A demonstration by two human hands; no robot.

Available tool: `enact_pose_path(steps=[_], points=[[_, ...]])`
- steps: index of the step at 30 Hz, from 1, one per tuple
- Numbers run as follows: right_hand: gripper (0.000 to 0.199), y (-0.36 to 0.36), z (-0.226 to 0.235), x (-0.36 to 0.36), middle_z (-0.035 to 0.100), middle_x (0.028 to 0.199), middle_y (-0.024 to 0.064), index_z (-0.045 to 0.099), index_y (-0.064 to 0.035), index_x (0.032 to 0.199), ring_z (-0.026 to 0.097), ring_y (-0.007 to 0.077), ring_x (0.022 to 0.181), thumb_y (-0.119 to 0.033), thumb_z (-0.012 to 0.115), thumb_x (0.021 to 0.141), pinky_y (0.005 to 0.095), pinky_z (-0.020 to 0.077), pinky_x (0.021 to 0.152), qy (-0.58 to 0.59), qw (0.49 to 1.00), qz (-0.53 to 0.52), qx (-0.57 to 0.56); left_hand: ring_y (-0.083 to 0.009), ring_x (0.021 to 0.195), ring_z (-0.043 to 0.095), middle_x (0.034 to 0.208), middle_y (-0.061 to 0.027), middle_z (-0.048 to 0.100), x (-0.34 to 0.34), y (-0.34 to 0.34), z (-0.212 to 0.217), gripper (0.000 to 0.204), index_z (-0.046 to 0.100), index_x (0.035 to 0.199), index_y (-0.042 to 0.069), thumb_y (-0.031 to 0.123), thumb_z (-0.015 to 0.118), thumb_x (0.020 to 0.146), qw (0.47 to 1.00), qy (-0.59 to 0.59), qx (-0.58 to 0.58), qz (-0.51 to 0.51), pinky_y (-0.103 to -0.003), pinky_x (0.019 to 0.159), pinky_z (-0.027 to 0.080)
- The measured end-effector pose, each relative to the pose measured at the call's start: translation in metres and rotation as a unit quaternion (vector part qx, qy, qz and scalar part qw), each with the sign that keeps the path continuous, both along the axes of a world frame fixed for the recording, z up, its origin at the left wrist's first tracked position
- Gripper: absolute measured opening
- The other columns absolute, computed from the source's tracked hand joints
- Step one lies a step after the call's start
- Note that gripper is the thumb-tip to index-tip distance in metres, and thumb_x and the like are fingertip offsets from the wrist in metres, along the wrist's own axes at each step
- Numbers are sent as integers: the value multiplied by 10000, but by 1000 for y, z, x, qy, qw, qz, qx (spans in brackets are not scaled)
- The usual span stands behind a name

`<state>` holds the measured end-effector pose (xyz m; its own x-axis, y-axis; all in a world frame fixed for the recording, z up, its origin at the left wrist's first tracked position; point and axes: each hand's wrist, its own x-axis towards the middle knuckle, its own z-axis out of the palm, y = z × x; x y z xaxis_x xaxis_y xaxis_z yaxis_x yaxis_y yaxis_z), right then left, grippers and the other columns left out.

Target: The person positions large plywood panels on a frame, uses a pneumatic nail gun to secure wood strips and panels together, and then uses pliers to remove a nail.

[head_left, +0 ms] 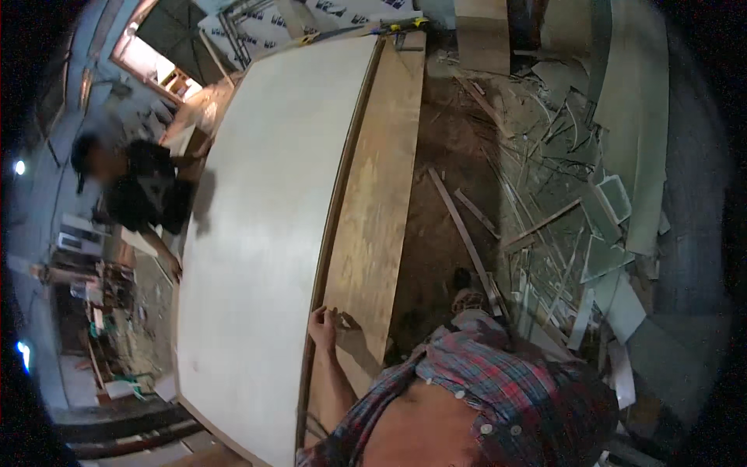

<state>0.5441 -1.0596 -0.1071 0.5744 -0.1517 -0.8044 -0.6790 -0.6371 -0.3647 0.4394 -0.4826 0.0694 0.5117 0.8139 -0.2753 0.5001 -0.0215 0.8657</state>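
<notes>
A large white panel with a brown edge lies lengthwise before me, on top of a worn wooden board that sticks out along its right side. At the panel's right edge, toward the near end, is my left hand. Its fingers are bent and close together against that edge, and its shadow falls on the board. My right hand is out of the picture. Across the panel, a person in dark clothes and a cap leans over, hands at the left edge.
Wood strips and broken offcuts litter the floor on my right. Tall sheets stand against the right side. Clamps lie at the far end. A cluttered bench is behind the other person.
</notes>
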Motion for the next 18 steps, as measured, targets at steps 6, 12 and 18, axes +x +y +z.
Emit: enact_pose_path(steps=[6, 12, 18], points=[[267, 9, 47, 164, 621, 778, 115, 593, 28, 1066, 613, 248, 651, -199, 527, 941, 380, 537, 559, -136, 964, -213, 83, -182, 667, 640, 796, -115, 659, 81, 20, -34, 243, 580, 1086, -39, 148, 572, 931, 988, 71, 117, -72, -300, 642, 522], [199, -15, 65, 291, 587, 738, 121, 604, 36, 917, 599, 228, 586, -145, 521, 929, 366, 550, 545, -301, 944, -13, 136, -309, 749, 638, 824, -189, 652, 106, 6, -33, 226, 597, 937, -2, 207, 562, 859, 970, 183, 141, 79, -396, 661, 500], [236, 8, 67, 375, 591, 783, 137, 602, 26, 924, 598, 252, 666, -188, 503, 933, 384, 527, 613, -96, 990, 87, 55, -403, 680, 622, 752, -240, 634, 140, -11, -28, 236, 559, 927, 14, 221, 518, 822, 896, 304, 195, 257, -462, 586, 476]])
